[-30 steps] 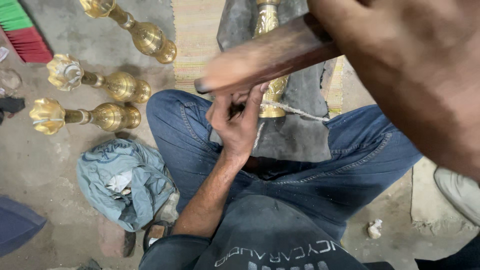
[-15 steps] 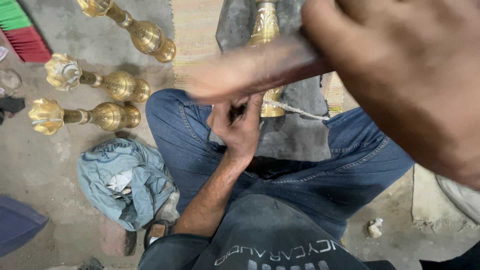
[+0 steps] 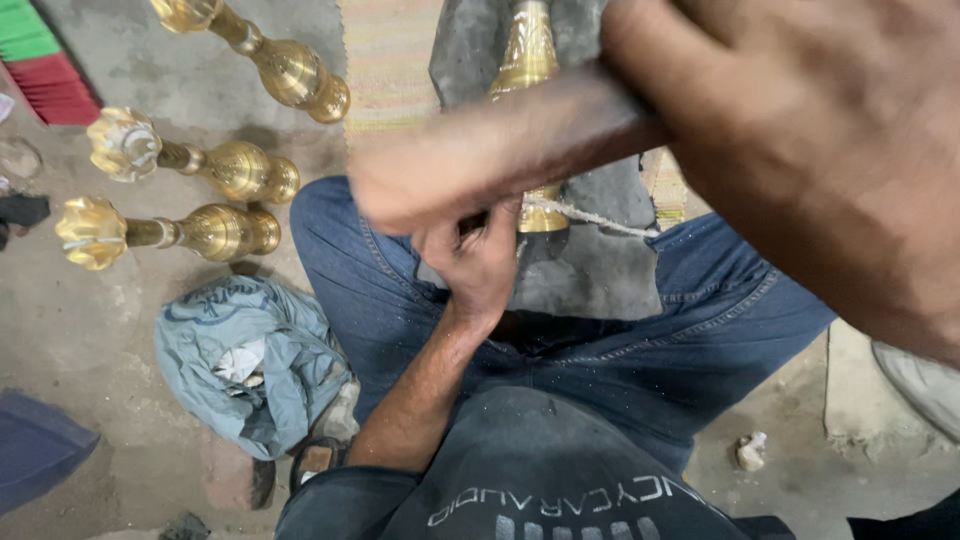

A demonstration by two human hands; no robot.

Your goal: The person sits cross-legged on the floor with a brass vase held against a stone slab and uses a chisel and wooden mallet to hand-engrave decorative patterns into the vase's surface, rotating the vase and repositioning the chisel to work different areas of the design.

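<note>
I sit on the floor in blue jeans with a grey stone block (image 3: 590, 270) between my legs. A brass piece (image 3: 527, 70) lies on the block, tied with a white cord (image 3: 585, 215). My left hand (image 3: 475, 260) is closed at the brass piece's lower end, gripping a small dark tool that is mostly hidden. My right hand (image 3: 800, 140), large and close to the camera, grips a wooden handle (image 3: 500, 150), which is blurred and crosses above the left hand.
Three finished brass stands (image 3: 215, 232) lie on the concrete floor to the left. A crumpled blue-grey cloth (image 3: 245, 360) sits beside my left knee. A striped mat (image 3: 385, 60) lies beyond the block, and red and green items (image 3: 45, 60) sit at the far left.
The wooden handle in my right hand has swung lower and to the left, nearer the left hand. The left hand stays at the brass piece.
</note>
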